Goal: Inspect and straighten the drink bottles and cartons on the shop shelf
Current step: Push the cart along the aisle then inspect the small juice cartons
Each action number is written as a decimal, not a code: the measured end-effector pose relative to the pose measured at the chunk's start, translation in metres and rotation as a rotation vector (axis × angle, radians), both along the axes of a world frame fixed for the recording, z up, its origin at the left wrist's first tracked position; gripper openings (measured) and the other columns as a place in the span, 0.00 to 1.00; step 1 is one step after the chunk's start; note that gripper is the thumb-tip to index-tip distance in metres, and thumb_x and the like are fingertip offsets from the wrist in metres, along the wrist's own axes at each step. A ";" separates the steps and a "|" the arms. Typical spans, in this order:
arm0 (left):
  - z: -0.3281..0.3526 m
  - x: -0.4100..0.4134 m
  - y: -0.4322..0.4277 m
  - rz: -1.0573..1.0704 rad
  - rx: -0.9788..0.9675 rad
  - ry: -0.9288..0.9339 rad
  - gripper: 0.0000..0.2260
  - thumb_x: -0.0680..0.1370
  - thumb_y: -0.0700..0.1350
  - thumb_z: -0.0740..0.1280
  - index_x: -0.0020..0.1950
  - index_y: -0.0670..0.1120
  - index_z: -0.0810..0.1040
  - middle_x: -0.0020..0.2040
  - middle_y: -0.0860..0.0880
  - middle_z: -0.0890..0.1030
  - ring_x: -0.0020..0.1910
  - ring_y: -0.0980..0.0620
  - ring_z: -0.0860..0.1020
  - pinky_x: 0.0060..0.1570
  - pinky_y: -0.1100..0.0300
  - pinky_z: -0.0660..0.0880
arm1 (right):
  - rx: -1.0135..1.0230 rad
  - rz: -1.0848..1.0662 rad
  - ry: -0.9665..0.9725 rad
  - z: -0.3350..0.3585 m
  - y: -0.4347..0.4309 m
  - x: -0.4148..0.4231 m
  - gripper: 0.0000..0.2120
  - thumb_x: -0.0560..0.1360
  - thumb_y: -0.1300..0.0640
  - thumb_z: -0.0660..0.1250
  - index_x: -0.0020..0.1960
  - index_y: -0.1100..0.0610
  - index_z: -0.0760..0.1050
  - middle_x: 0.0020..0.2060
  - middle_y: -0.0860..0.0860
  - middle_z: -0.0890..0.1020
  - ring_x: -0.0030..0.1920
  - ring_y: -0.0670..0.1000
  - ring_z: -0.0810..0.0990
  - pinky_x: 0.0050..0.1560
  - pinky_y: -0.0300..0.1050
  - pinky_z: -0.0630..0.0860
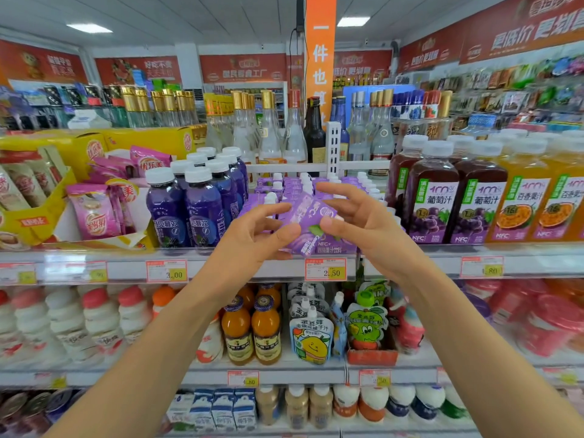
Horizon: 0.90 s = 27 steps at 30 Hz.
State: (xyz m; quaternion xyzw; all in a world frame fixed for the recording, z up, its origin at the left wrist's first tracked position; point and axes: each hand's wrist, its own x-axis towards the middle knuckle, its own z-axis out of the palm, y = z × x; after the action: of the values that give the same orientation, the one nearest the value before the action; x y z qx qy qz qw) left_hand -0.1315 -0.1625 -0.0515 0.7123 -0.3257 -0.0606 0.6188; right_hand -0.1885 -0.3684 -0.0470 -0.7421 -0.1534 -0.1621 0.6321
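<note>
Your left hand [252,237] and right hand [358,222] together hold one purple carton [311,221] just in front of the upper drinks shelf [410,263]. Each hand pinches it, thumb on the front face and fingers reaching behind. The carton is tilted, its top leaning left, and slightly blurred. Right behind it, rows of matching purple cartons [294,184] stand on the shelf. Violet bottles [202,210] stand to their left and dark grape juice bottles [433,203] to their right.
</note>
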 end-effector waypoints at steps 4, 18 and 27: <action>0.000 0.004 -0.001 0.188 0.030 -0.234 0.20 0.70 0.50 0.76 0.61 0.52 0.80 0.56 0.55 0.83 0.51 0.56 0.81 0.51 0.63 0.79 | -0.028 -0.090 0.004 0.006 -0.001 -0.002 0.17 0.76 0.49 0.66 0.63 0.53 0.77 0.56 0.46 0.83 0.57 0.45 0.82 0.58 0.42 0.78; 0.003 0.005 -0.001 0.150 0.065 -0.410 0.28 0.73 0.59 0.70 0.72 0.54 0.72 0.66 0.58 0.73 0.63 0.67 0.73 0.58 0.73 0.71 | 0.276 0.077 0.210 0.008 -0.006 0.017 0.11 0.72 0.62 0.69 0.55 0.59 0.79 0.46 0.54 0.85 0.43 0.50 0.84 0.48 0.42 0.82; -0.007 0.029 -0.004 0.211 -0.066 -0.249 0.21 0.75 0.47 0.73 0.68 0.46 0.77 0.59 0.54 0.82 0.56 0.59 0.80 0.57 0.67 0.76 | -0.068 -0.082 0.127 0.024 -0.006 0.032 0.09 0.75 0.55 0.69 0.53 0.57 0.82 0.47 0.46 0.85 0.46 0.44 0.83 0.47 0.38 0.80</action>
State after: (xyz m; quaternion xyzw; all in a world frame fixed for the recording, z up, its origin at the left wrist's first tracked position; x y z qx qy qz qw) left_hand -0.1024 -0.1669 -0.0587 0.7237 -0.3250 0.1041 0.5998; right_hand -0.1570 -0.3741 -0.0229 -0.7776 -0.0881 -0.1350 0.6078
